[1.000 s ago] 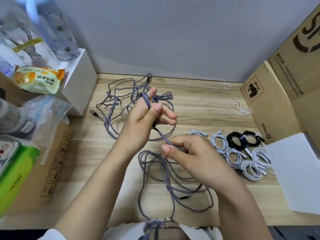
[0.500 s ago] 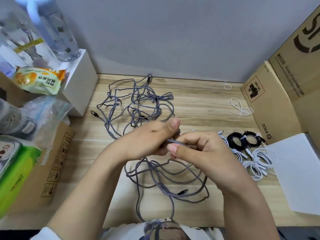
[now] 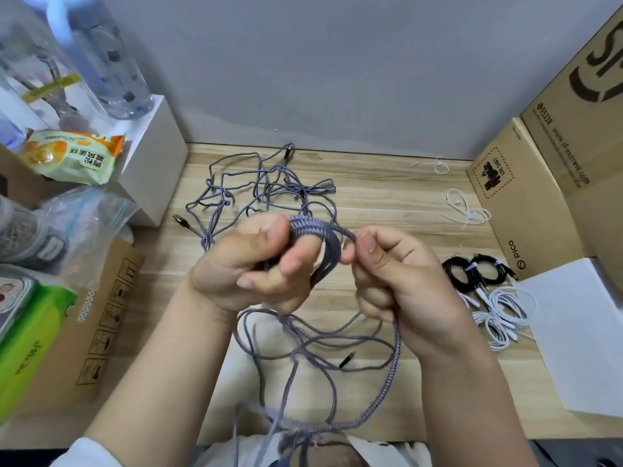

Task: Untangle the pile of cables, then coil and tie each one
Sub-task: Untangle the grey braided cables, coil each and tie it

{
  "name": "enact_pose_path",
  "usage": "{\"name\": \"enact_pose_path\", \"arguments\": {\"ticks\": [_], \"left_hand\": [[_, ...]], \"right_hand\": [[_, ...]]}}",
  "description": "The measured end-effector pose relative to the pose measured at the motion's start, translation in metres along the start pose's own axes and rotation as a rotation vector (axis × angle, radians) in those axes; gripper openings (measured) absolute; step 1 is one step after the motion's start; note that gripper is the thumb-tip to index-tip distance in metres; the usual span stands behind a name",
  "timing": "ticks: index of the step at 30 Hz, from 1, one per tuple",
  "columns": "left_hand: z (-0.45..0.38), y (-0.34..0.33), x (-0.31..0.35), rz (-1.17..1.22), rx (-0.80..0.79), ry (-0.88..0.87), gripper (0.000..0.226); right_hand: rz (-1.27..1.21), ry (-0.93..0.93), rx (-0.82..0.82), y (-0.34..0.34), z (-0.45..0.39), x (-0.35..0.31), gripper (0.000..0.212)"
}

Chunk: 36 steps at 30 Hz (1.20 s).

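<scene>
A grey braided cable [image 3: 312, 230] is wound in several turns around the fingers of the left hand [image 3: 256, 267], held above the middle of the wooden table [image 3: 387, 197]. The left thumb presses the turns against the curled fingers. The right hand [image 3: 397, 281] pinches the same cable between thumb and forefinger just beside the coil, its other fingers curled around the strand that runs down out of the fist. That strand drops into loose loops [image 3: 323, 345] lying near the front edge of the table; one dark plug shows among them, though which cable it belongs to is hard to say. A tangled pile of grey cables [image 3: 256, 187] lies toward the back edge, left of centre. Near the right edge sit coiled black cables [image 3: 472, 271] and coiled white cables [image 3: 502, 315], touching one another. White ties [image 3: 467, 210] lie toward the back right corner, beside a cardboard box [image 3: 519, 203].
</scene>
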<state>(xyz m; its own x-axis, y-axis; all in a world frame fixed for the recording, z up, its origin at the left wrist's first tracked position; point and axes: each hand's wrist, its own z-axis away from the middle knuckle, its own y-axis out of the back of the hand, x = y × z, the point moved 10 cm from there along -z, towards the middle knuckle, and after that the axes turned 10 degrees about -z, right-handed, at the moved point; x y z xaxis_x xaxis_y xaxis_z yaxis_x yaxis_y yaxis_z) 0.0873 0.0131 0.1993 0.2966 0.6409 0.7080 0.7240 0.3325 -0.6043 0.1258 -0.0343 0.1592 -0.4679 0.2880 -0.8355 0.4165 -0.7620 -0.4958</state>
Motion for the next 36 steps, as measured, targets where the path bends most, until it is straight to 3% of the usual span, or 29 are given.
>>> {"name": "enact_pose_path", "arguments": {"ticks": [3, 7, 9, 11, 15, 18, 21, 24, 27, 30, 33, 36], "left_hand": [[0.0, 0.02, 0.04, 0.219, 0.257, -0.247, 0.024], [0.014, 0.059, 0.05, 0.269, 0.588, -0.39, 0.036], [0.024, 0.078, 0.048, 0.101, 0.824, -0.413, 0.042], [0.035, 0.091, 0.045, -0.229, 1.05, -0.401, 0.04], [0.033, 0.096, 0.034, -0.657, 1.076, -0.295, 0.04], [0.032, 0.093, 0.028, -0.919, 1.044, -0.159, 0.041], [0.027, 0.086, 0.019, -1.204, 0.978, 0.032, 0.033], [0.024, 0.083, 0.009, -1.381, 0.89, 0.242, 0.025], [0.014, 0.075, -0.003, -1.34, 0.705, 0.336, 0.05], [0.017, 0.076, -0.008, -1.116, 0.606, 0.365, 0.05], [0.029, 0.086, 0.001, -1.198, 0.648, 0.457, 0.033], [0.034, 0.088, 0.009, -1.303, 0.699, 0.535, 0.038]], "right_hand": [[-0.209, -0.21, -0.117, -0.009, 0.002, 0.029, 0.024], [-0.112, -0.337, -0.209, -0.017, 0.008, 0.052, 0.025], [0.073, -0.334, -0.18, -0.016, 0.008, 0.054, 0.025], [0.317, -0.27, -0.171, -0.014, 0.004, 0.05, 0.02], [0.617, -0.141, -0.231, -0.015, 0.001, 0.047, 0.006], [0.666, -0.121, -0.189, -0.009, 0.001, 0.044, 0.019], [0.639, -0.125, -0.145, -0.004, 0.003, 0.037, 0.017], [0.455, -0.175, -0.132, -0.002, 0.004, 0.034, 0.021], [0.248, -0.217, -0.164, -0.004, 0.006, 0.034, 0.017], [0.203, -0.239, -0.221, -0.005, 0.006, 0.041, 0.023], [0.393, -0.23, -0.342, -0.012, 0.006, 0.049, 0.035], [0.596, -0.22, -0.306, -0.005, 0.003, 0.049, 0.038]]}}
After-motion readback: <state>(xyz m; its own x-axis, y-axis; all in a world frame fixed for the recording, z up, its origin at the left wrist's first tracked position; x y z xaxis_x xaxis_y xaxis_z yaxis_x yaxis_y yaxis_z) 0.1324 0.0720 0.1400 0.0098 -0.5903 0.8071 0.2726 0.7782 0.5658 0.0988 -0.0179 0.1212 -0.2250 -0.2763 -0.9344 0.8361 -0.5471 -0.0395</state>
